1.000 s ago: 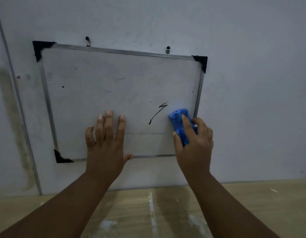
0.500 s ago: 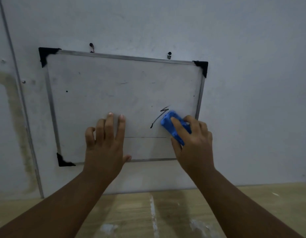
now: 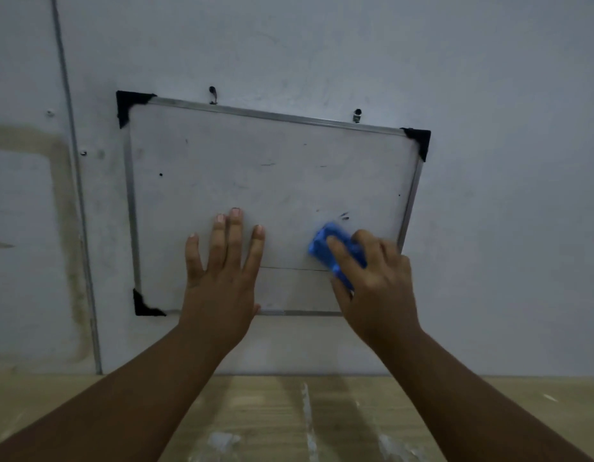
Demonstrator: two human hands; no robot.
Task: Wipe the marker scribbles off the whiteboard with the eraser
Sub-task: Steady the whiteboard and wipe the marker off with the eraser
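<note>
A whiteboard (image 3: pixel 255 168) with a metal frame and black corner caps hangs tilted on the wall. My right hand (image 3: pixel 372 278) grips a blue eraser (image 3: pixel 325 246) pressed against the board's lower right area. Just above the eraser a few short black marker traces (image 3: pixel 344 215) remain. A thin horizontal line (image 3: pixel 289 269) runs between my two hands. My left hand (image 3: pixel 222 271) lies flat on the board's lower middle, fingers spread, holding nothing.
Two hooks (image 3: pixel 213 94) (image 3: pixel 357 115) hold the board's top edge on the grey wall. A vertical pipe (image 3: pixel 75 181) runs down the wall at the left. Below is a wooden surface (image 3: pixel 289 418) with white smears.
The eraser has swept left and down over the black zigzag scribble, which is mostly gone now; only small traces remain. My left hand has stayed flat on the board.
</note>
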